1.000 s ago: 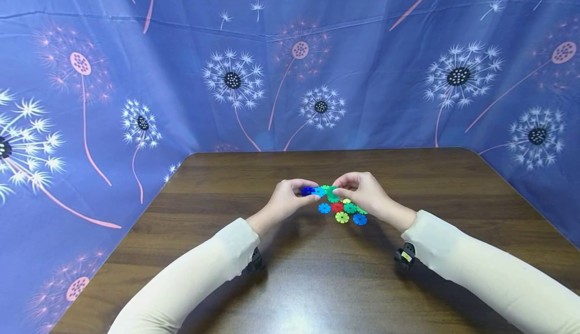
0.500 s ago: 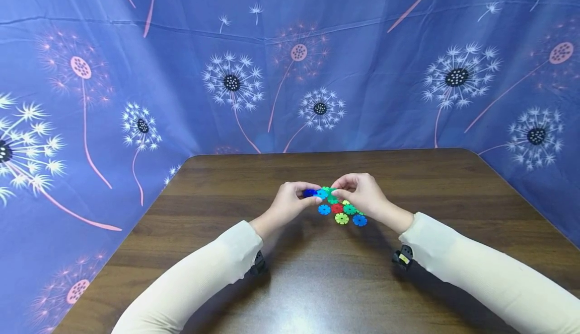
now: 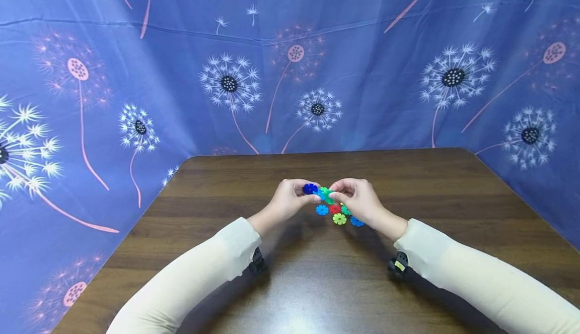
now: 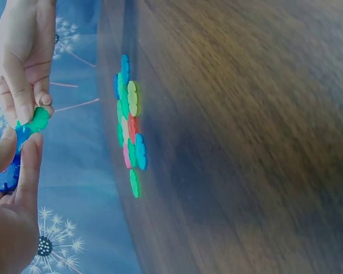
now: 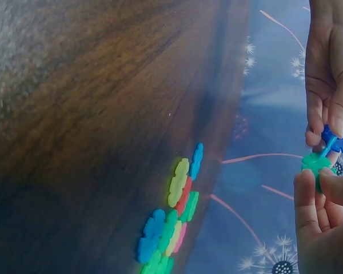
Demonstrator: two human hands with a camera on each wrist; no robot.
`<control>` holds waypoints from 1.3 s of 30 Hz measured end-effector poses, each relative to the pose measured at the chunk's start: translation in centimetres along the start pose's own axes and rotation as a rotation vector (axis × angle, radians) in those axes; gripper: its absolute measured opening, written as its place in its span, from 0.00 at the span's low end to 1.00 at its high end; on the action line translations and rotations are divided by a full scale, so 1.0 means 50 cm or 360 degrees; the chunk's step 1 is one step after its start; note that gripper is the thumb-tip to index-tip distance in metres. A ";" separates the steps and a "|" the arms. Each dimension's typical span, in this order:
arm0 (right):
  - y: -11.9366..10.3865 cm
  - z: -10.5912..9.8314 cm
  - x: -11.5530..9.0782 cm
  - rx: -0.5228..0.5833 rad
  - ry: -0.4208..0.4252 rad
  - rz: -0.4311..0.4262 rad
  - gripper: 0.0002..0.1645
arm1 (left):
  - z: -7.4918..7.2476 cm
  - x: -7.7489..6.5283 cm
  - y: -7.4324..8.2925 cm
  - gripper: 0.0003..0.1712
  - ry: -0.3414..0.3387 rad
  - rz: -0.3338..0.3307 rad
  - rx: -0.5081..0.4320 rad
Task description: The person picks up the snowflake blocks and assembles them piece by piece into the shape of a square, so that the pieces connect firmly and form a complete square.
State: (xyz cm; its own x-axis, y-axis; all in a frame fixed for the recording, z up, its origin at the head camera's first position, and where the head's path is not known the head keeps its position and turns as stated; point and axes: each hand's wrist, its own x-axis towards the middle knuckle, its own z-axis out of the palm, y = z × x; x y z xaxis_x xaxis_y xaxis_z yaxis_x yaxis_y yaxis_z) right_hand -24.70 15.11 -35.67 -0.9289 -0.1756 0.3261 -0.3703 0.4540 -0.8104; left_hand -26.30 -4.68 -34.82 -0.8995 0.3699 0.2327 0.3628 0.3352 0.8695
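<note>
Between the fingers of my left hand (image 3: 285, 198) a dark blue notched disc (image 3: 310, 189) and a light blue notched disc (image 5: 329, 146) are joined, raised above the table. My right hand (image 3: 362, 202) pinches a green notched disc (image 5: 315, 164) with thumb and fingers. In the right wrist view the light blue disc stands edge-on, right at the green disc's rim. The left wrist view shows the dark blue disc (image 4: 7, 177) under the left fingers and the green disc (image 4: 39, 119) under the right fingertips. My fingers cover parts of all three discs.
On the brown wooden table (image 3: 290, 273) below the hands lies a cluster of loose notched discs. A red disc (image 3: 334, 209), a yellow disc (image 3: 339, 218) and a blue disc (image 3: 322, 210) show there; the right hand hides others. A blue dandelion-print cloth (image 3: 371, 72) hangs behind.
The dark blue disc has tilted so that more of its face shows. My right hand has shifted slightly left and down, now covering more of the loose discs.
</note>
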 end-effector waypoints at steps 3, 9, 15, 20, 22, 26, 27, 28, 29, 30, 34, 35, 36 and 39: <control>-0.003 -0.001 0.002 0.0014 0.0016 0.0000 0.05 | -0.002 -0.001 0.003 0.17 0.0020 -0.0034 -0.0027; -0.008 -0.004 0.005 0.0076 0.0044 0.0004 0.07 | -0.002 0.003 0.004 0.18 0.0037 -0.0076 -0.0110; -0.010 -0.004 0.004 0.0117 0.0070 0.0041 0.08 | 0.001 0.001 0.003 0.17 0.0048 -0.0097 -0.0223; -0.013 -0.004 0.002 0.0177 0.0100 0.0102 0.10 | 0.003 -0.001 0.006 0.18 0.0058 -0.0131 -0.0360; -0.014 -0.003 0.002 0.0197 0.0110 0.0123 0.10 | 0.004 -0.001 0.007 0.18 0.0064 -0.0138 -0.0390; -0.018 -0.001 0.003 0.0240 0.0132 0.0152 0.10 | 0.006 -0.001 0.007 0.18 0.0082 -0.0147 -0.0414; -0.019 0.000 0.003 0.0256 0.0137 0.0157 0.10 | 0.006 -0.001 0.007 0.18 0.0089 -0.0152 -0.0422; -0.020 0.002 0.003 0.0273 0.0144 0.0159 0.10 | 0.007 -0.002 0.007 0.18 0.0097 -0.0165 -0.0439; -0.021 0.003 0.003 0.0291 0.0146 0.0165 0.10 | 0.008 -0.002 0.006 0.19 0.0108 -0.0173 -0.0453; -0.022 0.005 0.002 0.0312 0.0149 0.0172 0.10 | 0.008 -0.003 0.004 0.19 0.0118 -0.0179 -0.0474; -0.022 0.011 0.003 0.0392 0.0163 0.0195 0.11 | 0.011 -0.005 0.000 0.19 0.0156 -0.0187 -0.0541; -0.023 0.013 0.003 0.0409 0.0165 0.0203 0.12 | 0.012 -0.006 -0.001 0.20 0.0165 -0.0185 -0.0555; -0.024 0.014 0.003 0.0436 0.0171 0.0209 0.12 | 0.012 -0.006 -0.001 0.20 0.0170 -0.0186 -0.0578; -0.027 0.016 0.003 0.0522 0.0198 0.0226 0.13 | 0.014 -0.007 0.000 0.20 0.0189 -0.0186 -0.0632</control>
State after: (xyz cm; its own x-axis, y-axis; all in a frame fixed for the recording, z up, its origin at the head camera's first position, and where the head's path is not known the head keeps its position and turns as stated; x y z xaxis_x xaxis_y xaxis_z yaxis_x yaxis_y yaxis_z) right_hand -24.35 13.76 -34.91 -0.9707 -0.0142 0.2400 -0.2391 0.1591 -0.9579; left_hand -25.81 -4.19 -35.21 -0.9592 0.2391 0.1509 0.1556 0.0009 0.9878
